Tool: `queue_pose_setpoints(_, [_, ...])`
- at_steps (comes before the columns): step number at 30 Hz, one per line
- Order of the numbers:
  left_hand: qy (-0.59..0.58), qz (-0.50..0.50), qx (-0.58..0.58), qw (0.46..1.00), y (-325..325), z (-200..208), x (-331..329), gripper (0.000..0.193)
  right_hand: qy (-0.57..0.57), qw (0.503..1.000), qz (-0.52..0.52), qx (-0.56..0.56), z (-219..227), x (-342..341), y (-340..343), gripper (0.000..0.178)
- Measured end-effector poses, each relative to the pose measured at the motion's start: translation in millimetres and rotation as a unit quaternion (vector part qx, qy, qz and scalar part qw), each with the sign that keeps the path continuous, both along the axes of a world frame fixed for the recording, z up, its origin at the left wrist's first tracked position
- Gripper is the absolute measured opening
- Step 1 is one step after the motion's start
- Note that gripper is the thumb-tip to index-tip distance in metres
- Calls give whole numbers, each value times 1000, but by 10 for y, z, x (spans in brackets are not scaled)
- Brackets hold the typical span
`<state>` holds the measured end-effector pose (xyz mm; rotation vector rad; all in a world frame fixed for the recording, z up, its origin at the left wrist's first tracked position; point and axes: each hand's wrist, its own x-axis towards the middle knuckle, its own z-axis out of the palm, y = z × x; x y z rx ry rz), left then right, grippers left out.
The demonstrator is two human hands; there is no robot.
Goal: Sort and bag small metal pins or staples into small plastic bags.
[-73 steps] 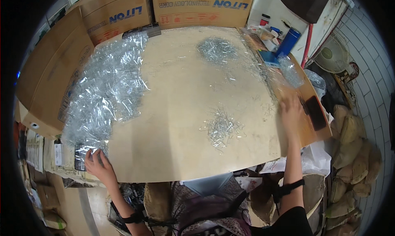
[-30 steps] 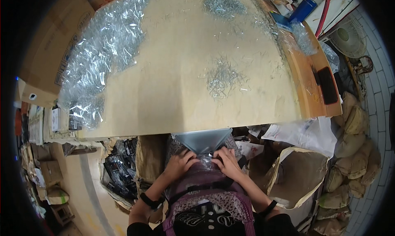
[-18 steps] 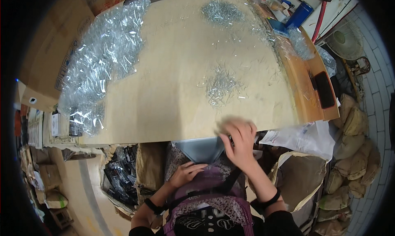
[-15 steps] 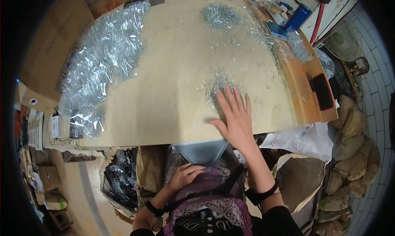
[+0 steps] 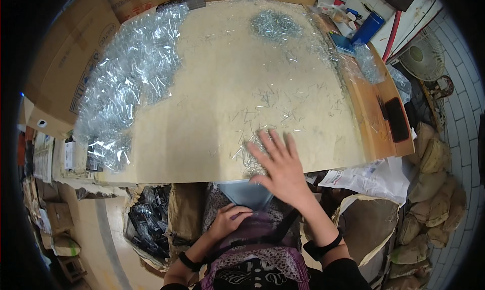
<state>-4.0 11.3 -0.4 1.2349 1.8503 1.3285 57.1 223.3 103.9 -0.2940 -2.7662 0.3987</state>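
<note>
Silvery wire pieces (image 5: 247, 161), seemingly bent, lie loosely clustered.

Head-worn fisheye, facing down, above worktable (image 5: 194, 113)

This is looking like a workshop — loose pins (image 5: 247, 157) are lying scattered over a bench (image 5: 194, 138) under and beyond the right hand (image 5: 284, 173), clear plastic (image 5: 136, 70) is heaping left and ahead of the left hand (image 5: 230, 221), cartons (image 5: 65, 67) are standing past it — and sacks (image 5: 429, 199) are lying piled to the right.
</note>
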Motion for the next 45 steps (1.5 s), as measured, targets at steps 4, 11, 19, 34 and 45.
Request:
queue_pose_setpoints(4, [-33,-9,-11,999,-27,101,-5,11,-41,999,26,9,-57,75,-239,77])
queue_pose_setpoints(11, [-56,-23,28,998,-110,125,38,11,22,999,41,3,-155,229,-328,75])
queue_pose_setpoints(19, [-48,-13,-21,999,-77,79,32,9,-1,996,78,-38,-171,279,-382,64])
queue_pose_setpoints(34, [-181,-31,-72,980,-60,78,-14,5,41,979,-63,-188,-681,937,-612,24])
queue_pose_setpoints(45, [-123,-14,-50,991,-93,-39,25,8,114,988,-32,-100,-258,476,-629,30])
